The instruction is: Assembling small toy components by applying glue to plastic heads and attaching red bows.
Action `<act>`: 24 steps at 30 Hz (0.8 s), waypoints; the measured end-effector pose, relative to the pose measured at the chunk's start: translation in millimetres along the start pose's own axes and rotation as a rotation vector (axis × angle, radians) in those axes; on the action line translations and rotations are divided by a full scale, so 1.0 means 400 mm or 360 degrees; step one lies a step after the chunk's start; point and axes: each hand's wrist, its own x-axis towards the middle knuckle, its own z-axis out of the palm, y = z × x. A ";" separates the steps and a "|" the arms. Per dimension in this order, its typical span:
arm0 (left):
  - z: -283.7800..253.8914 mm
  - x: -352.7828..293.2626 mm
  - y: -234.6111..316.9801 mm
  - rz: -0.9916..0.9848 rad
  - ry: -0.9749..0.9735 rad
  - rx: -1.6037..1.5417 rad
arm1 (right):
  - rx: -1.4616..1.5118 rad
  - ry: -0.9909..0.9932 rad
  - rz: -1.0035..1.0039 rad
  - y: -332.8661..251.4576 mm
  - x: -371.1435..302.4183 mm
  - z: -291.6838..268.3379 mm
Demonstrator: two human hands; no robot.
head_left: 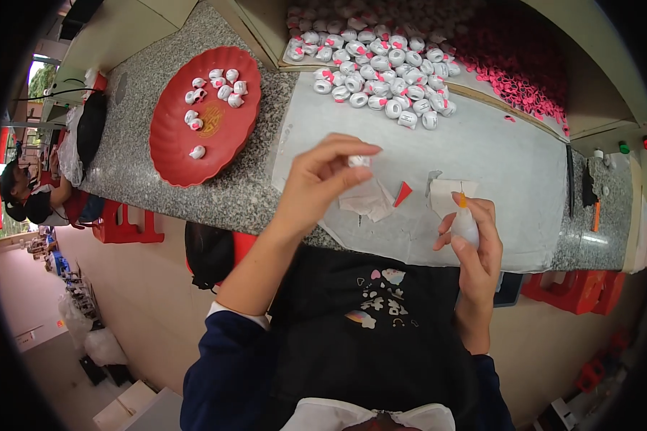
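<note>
Between the thumb and fingertips of my left hand (322, 176) is a small white rounded piece (359, 161), held above the paper-covered bench. My right hand (485, 248) is wrapped round a small translucent squeeze bottle (466, 228) with an orange tip, its nozzle pointing up. A crumpled white cloth or paper (370, 201) lies below my left hand, with a red triangular scrap (403, 193) beside it. Behind the bottle is another pale scrap (446, 192). Beyond my hands lies a heap of white rounded pieces (381, 75), many with pink bits.
A scalloped red plate (226, 154) with several white pieces stands at the left on the speckled stone bench (133, 136). Small pink parts (517, 86) are heaped at the far right. Red stools (126, 223) stand below the bench. Another person (36, 190) sits at far left.
</note>
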 end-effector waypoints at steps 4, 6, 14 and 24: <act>0.094 -0.058 0.012 -0.0371 0.0084 -0.0854 | -0.0118 0.0106 -0.0088 -0.029 -0.011 0.011; 0.117 -0.073 0.008 -0.0317 0.0124 -0.0926 | 0.0026 0.0222 -0.0120 -0.030 -0.027 0.011; 0.142 -0.098 0.004 -0.0223 0.0206 -0.0990 | 0.0145 0.0537 -0.0581 -0.039 -0.024 0.026; 0.142 -0.104 0.007 -0.0154 0.0236 -0.0951 | -0.0416 0.0309 -0.0958 -0.031 -0.045 0.043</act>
